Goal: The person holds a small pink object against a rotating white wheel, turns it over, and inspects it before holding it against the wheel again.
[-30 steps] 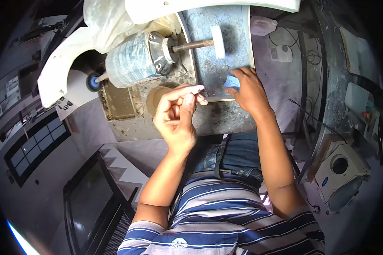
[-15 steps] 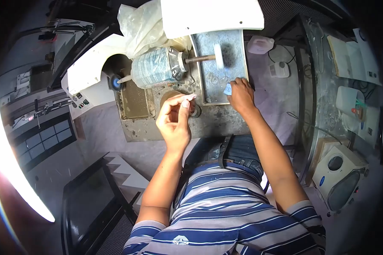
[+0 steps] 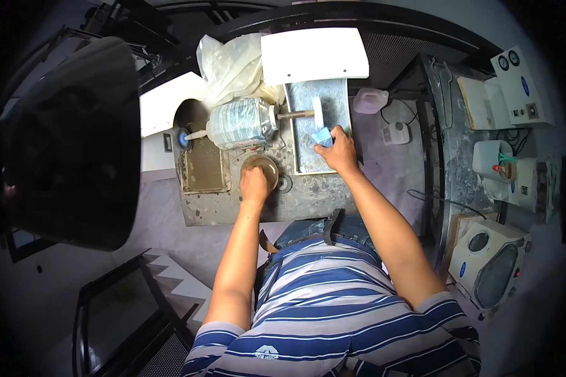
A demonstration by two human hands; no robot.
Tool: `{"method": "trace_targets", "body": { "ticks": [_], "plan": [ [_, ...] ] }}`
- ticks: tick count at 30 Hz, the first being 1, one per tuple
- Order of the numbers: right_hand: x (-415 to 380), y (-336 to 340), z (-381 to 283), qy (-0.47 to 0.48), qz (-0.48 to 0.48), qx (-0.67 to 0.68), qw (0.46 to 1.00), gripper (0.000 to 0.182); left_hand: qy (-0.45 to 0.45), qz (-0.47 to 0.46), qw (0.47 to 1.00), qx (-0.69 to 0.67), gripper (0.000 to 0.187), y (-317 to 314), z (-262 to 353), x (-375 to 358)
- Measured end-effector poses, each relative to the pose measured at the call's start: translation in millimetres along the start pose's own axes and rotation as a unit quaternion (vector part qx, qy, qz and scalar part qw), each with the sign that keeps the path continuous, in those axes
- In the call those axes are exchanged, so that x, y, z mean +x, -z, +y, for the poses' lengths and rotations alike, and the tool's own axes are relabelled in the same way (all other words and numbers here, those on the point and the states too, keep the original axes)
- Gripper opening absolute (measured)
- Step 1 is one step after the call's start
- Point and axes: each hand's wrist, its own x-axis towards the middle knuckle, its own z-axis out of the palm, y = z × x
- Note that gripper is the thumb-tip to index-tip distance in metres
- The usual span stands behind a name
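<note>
My right hand holds a small blue block in the metal tray, just below the white wheel on the motor's spindle. The block is close to the wheel; contact is unclear. My left hand rests at the near rim of a small round bowl of brownish liquid, fingers reaching into it. The fingertips are hidden, so whether they hold anything is unclear. The bench motor wrapped in plastic sits just behind the bowl.
A white hood covers the tray's far end, beside a plastic bag. A second tray and a small blue wheel lie left of the motor. Boxes and machines stand at the right. A dark shape blocks the left.
My left hand dropped from chest height, where it pinched a small pale piece, down to the bowl. My right hand moved the blue block up the tray toward the white wheel. My head pulled back.
</note>
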Motion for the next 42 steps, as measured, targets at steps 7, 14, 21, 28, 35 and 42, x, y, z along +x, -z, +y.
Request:
{"method": "trace_targets", "body": {
  "ticks": [7,14,21,28,35,42],
  "plan": [
    [9,1,-23,-0.087,-0.024,-0.052,0.995,0.054,0.024,-0.038,0.999,-0.03,0.016,-7,-3,2],
    [24,3,-24,-0.082,-0.053,-0.104,0.99,0.054,0.019,-0.049,0.998,-0.034,0.017,-4,1,8],
    [24,4,-31,-0.094,-0.055,-0.118,0.987,0.052,0.01,-0.027,0.998,-0.063,0.017,-10,-5,10],
    [20,5,-42,-0.073,-0.054,-0.134,0.987,0.052,0.022,-0.036,0.996,-0.082,0.019,-9,-5,12],
    [17,8,-34,-0.057,-0.042,-0.115,0.991,0.052,0.005,-0.017,0.998,-0.06,0.017,2,1,6],
    [12,20,-36,-0.07,-0.025,-0.096,0.993,0.051,0.002,-0.05,0.995,-0.083,0.017,12,3,1]
  ]
}}
